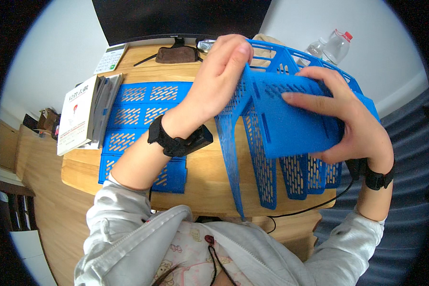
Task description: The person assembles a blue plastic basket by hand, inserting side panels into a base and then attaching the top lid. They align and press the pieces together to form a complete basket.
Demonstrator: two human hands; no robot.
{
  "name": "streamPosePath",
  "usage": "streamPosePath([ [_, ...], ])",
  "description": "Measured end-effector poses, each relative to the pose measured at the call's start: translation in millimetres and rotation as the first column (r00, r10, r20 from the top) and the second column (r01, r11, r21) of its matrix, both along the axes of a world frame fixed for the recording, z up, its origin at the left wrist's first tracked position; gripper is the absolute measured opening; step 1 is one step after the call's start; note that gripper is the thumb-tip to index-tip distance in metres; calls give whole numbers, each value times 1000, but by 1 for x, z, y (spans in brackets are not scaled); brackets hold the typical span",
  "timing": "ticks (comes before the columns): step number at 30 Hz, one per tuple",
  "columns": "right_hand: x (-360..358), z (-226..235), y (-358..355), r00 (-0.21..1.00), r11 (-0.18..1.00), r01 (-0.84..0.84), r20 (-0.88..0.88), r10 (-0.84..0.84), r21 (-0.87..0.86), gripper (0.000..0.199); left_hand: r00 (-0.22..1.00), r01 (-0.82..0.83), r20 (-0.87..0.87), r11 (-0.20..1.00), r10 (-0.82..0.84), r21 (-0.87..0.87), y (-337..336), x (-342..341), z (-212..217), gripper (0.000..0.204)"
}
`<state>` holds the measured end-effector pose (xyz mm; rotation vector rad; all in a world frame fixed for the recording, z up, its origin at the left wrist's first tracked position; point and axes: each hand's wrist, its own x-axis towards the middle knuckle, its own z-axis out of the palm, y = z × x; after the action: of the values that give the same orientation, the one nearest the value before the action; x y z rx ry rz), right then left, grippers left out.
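My left hand point(219, 76) pinches the top edge of a slotted blue divider panel point(233, 143), thumb and fingers pressed together on it, while my right hand point(348, 121) wraps, fingers spread, around a solid-faced blue panel point(295, 126) held against the blue file rack point(314, 62) on the wooden desk point(205, 183). I judge the assembly well along: several upright dividers already stand in the rack, and the panel under my right hand looks not yet seated. What is left, by my reading, is the stack of flat blue slotted panels point(133, 109) lying to the left of the rack, untouched. The rack's compartments hold nothing that I can see. Further left of the rack, beyond the flat panels, a pile of books point(83, 117) rests at the desk's edge. Behind the rack stand a clear plastic bottle point(336, 45) and a dark monitor point(176, 19), with a calculator point(110, 58) off to the far left.
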<state>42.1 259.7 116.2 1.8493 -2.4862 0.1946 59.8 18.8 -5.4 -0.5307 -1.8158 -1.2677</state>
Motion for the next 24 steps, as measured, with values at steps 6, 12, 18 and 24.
streamPosePath([
  [6, -10, 2, -6, 1000, 1000, -18, -4, 18, 26, 88, 997, 16, 71, 1000, -16, 3, -1, 2, 2, 26],
  [12, -18, 7, -13, 1000, 998, 1, 24, -3, 57, 90, 994, 32, 92, 960, -60, 279, 6, -1, -4, 29],
  [18, -26, 9, -19, 998, 999, -44, 47, 43, 25, 81, 977, 75, 170, 955, -127, 286, -1, 0, -4, 28],
  [24, -26, 8, -19, 997, 996, 24, 72, -30, 81, 92, 908, 273, 238, 917, -345, 291, -6, 14, 4, 47],
])
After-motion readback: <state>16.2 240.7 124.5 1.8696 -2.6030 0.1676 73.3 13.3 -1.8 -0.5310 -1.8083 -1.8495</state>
